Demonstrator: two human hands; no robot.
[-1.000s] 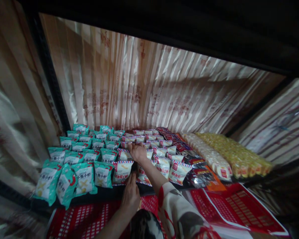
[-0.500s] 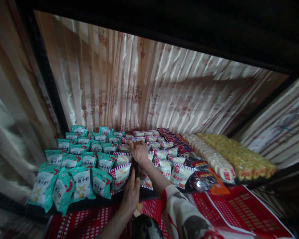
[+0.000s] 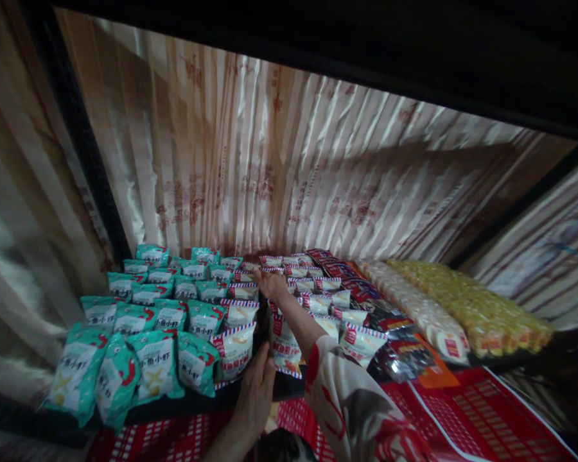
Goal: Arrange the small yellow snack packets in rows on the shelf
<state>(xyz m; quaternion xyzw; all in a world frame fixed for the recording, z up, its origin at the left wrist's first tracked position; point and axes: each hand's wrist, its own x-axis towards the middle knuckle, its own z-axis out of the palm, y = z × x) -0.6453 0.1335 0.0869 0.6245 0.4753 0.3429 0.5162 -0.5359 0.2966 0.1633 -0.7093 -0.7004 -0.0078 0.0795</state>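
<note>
Glossy white packets [image 3: 234, 348], left hand [image 3: 255, 391] seemingly touching

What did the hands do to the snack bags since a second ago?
The right hand reached farther back along the white snack bags. The left hand tilted on edge by the front white bag, where a dark gap has opened between the rows. The teal bags, yellow packs and curtain stayed put.

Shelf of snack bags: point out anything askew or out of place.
The front teal bags lean and overlap, overhanging the shelf edge. A dark foil pack lies crumpled on the front row. The rest sit in rows.
</note>
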